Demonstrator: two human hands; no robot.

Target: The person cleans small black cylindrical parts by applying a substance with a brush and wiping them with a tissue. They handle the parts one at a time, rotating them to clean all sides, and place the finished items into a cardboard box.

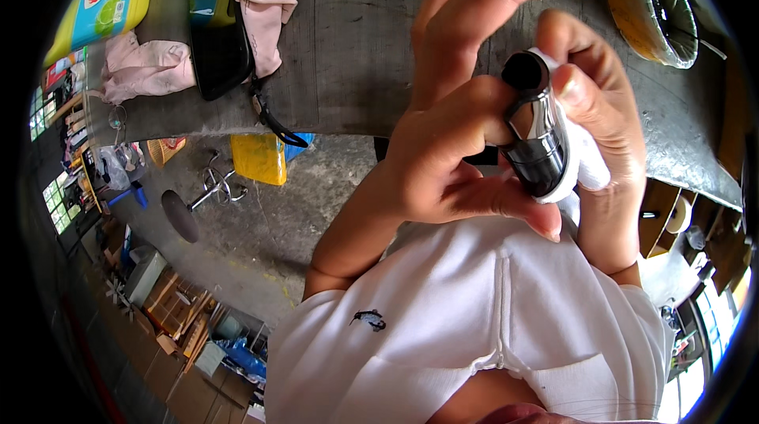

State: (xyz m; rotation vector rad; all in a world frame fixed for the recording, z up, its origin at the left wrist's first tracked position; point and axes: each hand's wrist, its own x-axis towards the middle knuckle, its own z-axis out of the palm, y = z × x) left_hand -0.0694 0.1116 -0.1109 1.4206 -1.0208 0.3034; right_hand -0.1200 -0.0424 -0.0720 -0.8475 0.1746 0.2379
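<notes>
Shiny fitting (541, 157) between left grip (439, 157) and right grip (615, 112) (cloth (590, 162) alongside).

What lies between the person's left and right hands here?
In the head view, a shiny metal part lies between the left hand and right hand, with white cloth against its right side.
</notes>
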